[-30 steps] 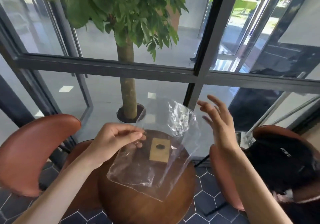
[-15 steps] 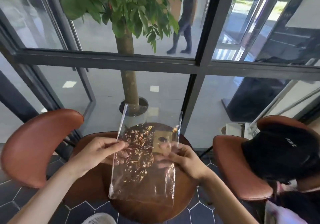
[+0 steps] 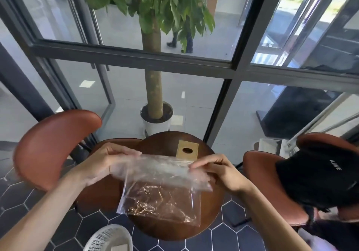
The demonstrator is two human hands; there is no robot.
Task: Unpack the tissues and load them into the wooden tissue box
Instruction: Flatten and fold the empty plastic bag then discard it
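Both hands, left (image 3: 101, 163) and right (image 3: 219, 171), pinching folded top of clear bag (image 3: 161, 184), holding it over round bench (image 3: 211, 196); wooden lid (image 3: 187, 150) lying behind.

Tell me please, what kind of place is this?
Probably a café or lobby seating corner: a small round wooden table between brown leather chairs, by floor-to-ceiling windows with a potted tree outside.

Clear bag (image 3: 159, 190); tan box (image 3: 187, 151) on dark-brown table (image 3: 161, 144); rust chairs (image 3: 52, 144); navy hex-tile floor (image 3: 223, 237) w/ white grout; white mesh basket (image 3: 108, 239).
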